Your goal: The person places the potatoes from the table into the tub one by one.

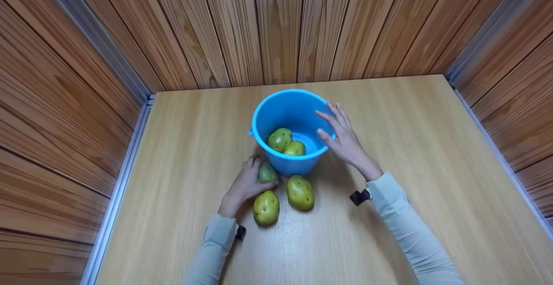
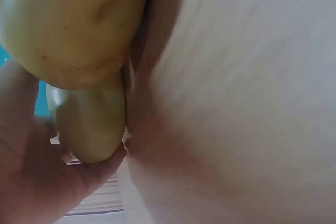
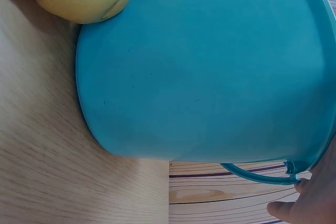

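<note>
My left hand (image 1: 249, 181) grips a potato (image 1: 267, 172) on the table, close against the front left of a blue bucket (image 1: 283, 162). In the left wrist view, fingers curl round this potato (image 2: 92, 121), and a nearer potato (image 2: 73, 30) partly covers it. My right hand (image 1: 345, 140) is at the bucket's right rim, fingers spread and fairly straight, with thumb and index finger overlapping the opening. Two yellow-green potatoes, one at the back (image 1: 280, 139) and one in front (image 1: 295, 148), lie inside the bucket.
One loose potato (image 1: 266, 208) lies just in front of my left hand, another (image 1: 300, 193) before the bucket. The bucket's handle (image 3: 257, 176) hangs on its far side in the right wrist view. Wood-plank walls (image 1: 276, 30) enclose the table (image 1: 194, 138) at back and sides.
</note>
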The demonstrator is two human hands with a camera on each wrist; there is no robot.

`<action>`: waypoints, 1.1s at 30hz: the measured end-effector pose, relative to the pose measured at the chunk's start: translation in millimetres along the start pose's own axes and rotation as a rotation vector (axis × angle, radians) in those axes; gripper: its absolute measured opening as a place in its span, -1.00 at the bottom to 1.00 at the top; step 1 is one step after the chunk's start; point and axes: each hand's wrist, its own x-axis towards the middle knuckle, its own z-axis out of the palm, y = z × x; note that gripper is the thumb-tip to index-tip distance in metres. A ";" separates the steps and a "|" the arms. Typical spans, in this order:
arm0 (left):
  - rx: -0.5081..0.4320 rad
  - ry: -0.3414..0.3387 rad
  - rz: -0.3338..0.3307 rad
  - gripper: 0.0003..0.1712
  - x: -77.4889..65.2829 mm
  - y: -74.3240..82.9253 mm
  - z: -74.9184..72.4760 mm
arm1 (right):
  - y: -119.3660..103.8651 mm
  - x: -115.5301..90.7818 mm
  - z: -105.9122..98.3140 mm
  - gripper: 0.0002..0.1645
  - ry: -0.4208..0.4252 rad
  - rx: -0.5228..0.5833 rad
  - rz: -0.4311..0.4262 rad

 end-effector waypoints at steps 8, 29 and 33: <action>0.050 0.020 0.060 -0.02 2.1 1.2 2.0 | 1.3 0.0 0.6 -0.38 0.001 0.016 -0.017; 0.014 -0.022 0.019 0.04 5.9 1.4 -1.2 | 0.0 0.6 -0.4 -0.39 -0.008 0.029 -0.002; -0.007 -0.023 0.009 0.06 5.5 1.8 -0.7 | -1.2 0.2 -1.0 -0.38 -0.013 0.029 -0.002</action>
